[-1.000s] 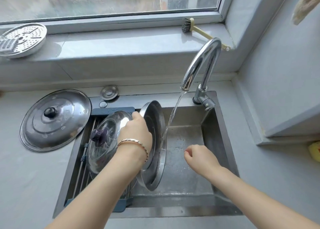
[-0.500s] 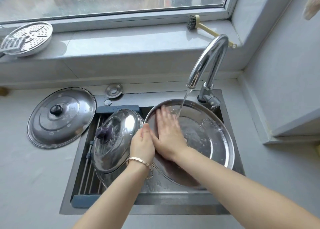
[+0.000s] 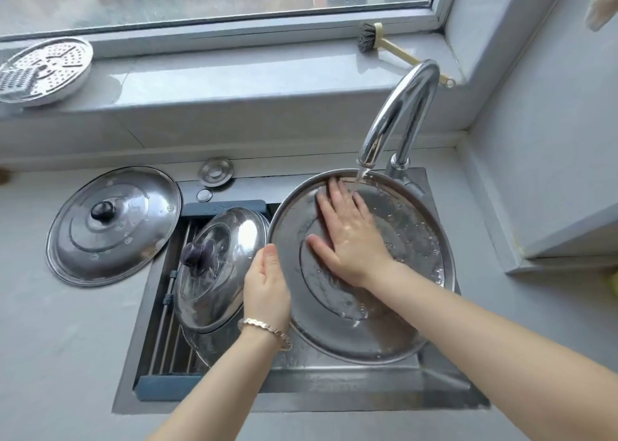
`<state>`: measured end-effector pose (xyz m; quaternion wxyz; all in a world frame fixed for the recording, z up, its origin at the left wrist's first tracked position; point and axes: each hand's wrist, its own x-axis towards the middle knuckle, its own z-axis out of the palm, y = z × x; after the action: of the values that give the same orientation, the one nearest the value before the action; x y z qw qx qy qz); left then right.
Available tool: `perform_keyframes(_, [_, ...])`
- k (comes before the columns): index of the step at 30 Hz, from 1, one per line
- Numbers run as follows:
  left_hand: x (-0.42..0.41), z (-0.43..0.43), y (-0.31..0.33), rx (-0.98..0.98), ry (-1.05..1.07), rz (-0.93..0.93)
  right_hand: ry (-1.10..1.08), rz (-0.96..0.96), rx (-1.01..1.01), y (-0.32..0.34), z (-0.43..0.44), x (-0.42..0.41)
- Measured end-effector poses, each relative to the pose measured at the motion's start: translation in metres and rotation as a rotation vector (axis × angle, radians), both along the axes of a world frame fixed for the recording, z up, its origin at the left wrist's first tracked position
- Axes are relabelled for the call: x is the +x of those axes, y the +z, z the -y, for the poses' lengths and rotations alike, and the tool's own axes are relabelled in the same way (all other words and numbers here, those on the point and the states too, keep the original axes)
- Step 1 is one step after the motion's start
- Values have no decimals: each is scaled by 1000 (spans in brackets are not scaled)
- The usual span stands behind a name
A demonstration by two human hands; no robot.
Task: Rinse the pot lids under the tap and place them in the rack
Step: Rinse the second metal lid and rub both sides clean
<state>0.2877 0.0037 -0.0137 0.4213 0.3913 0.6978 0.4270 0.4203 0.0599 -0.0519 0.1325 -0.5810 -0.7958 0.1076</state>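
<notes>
A large steel lid (image 3: 394, 320) lies inner side up over the sink, under the running tap (image 3: 398, 113). My left hand (image 3: 267, 283) grips its left rim. My right hand (image 3: 347, 236) rests flat and open on its wet inner face, fingers spread near the water stream. A smaller steel lid with a dark knob (image 3: 217, 267) leans in the rack (image 3: 167, 333) at the sink's left. Another large lid with a black knob (image 3: 113, 223) lies on the counter to the left.
A perforated steamer plate (image 3: 46, 68) sits on the windowsill at the left, a dish brush (image 3: 394, 46) at its right. A small sink plug cover (image 3: 215, 172) lies behind the sink. The sink's front edge (image 3: 334, 390) is close to me.
The lid went from standing on edge to lying inner side up under the stream. My right hand came onto it and has slid towards the tap.
</notes>
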Motion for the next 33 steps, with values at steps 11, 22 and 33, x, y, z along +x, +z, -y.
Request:
perform_keyframes(11, [-14,-29,6,171,-12,-85,723,-72,127,-11,44,-8])
perform_keyframes(22, [-35,-24,18,113,-210,-358,310,269,156,-31,11,76])
perform_keyframes(33, [0,-38,67,-312,-397,-642,-281,-347,-450,-47,73,33])
